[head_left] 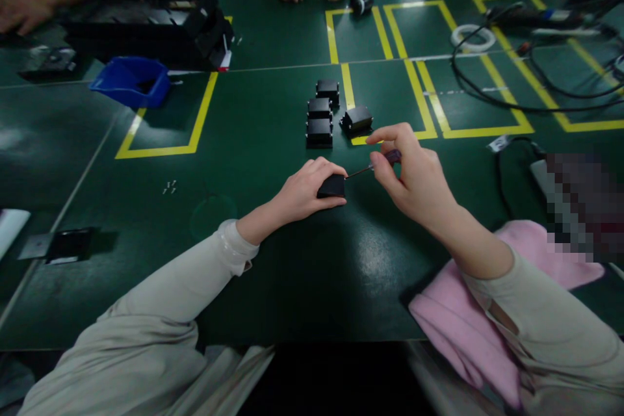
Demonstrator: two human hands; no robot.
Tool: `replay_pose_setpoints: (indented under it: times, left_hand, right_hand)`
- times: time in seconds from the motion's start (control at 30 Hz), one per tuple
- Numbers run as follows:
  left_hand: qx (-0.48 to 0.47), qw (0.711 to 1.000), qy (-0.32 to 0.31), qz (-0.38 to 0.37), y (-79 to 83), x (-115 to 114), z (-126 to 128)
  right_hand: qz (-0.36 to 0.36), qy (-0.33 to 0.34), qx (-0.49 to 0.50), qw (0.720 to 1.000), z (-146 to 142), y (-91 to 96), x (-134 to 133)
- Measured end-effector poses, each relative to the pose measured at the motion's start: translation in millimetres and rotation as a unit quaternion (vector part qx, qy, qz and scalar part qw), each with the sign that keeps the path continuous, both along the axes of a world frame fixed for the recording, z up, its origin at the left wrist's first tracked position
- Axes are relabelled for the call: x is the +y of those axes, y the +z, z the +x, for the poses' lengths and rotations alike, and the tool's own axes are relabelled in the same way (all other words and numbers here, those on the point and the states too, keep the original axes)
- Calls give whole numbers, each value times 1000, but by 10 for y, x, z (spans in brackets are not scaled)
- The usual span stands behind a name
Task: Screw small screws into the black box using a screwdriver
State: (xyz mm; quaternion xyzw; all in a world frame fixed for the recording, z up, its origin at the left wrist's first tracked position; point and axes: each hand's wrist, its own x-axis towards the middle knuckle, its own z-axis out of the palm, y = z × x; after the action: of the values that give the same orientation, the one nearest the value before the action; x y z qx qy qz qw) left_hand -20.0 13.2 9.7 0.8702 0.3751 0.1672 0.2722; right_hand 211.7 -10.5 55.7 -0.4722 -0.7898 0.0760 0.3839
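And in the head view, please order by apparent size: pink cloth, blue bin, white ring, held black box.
1. Pink cloth
2. Blue bin
White ring and held black box: unsure, the left hand partly covers the box.

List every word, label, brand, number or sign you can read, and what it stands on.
None can be read.
White tag on the black cable: any print too small.
Red-and-white piece by the black tray: any print too blurred.
Black box in the left hand: no lettering shows.

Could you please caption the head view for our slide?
Left hand grips a small black box at a green table; right hand holds a dark-handled screwdriver to it.
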Motion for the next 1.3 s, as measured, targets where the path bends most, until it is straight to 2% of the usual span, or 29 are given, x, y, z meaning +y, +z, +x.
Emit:
replay_pose_setpoints:
  times: [0.17,1.3]
  left_hand:
    - [0,1000,1,1,3,1,-2]
    - [2,1000,0,0,-13,4,0]
  right_hand:
    - [-1,3,-24,1000,0,11,-6]
    - [-22,-1,12,1000,21,-3,24]
